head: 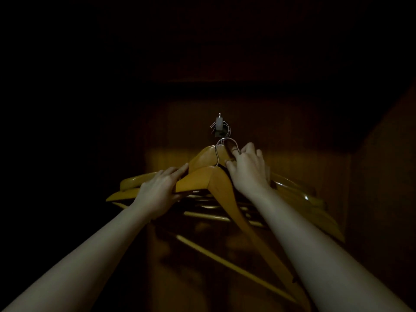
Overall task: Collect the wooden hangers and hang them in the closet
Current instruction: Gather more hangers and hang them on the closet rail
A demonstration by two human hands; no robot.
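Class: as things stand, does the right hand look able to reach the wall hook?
Probably yes: the right hand, gripping a hanger's metal hook, is just below the wall hook, nothing between; other hooks already crowd it.

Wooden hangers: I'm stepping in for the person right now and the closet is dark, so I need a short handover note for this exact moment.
Left hand: holds the front hanger by its left arm.
Right hand: pinches that hanger's metal hook, just below the closet peg.
Done: several hung hangers are already on the peg, stacked behind the front one.
Left: probably lift the metal hook onto the peg and let go. Whether more hangers wait elsewhere is out of view.
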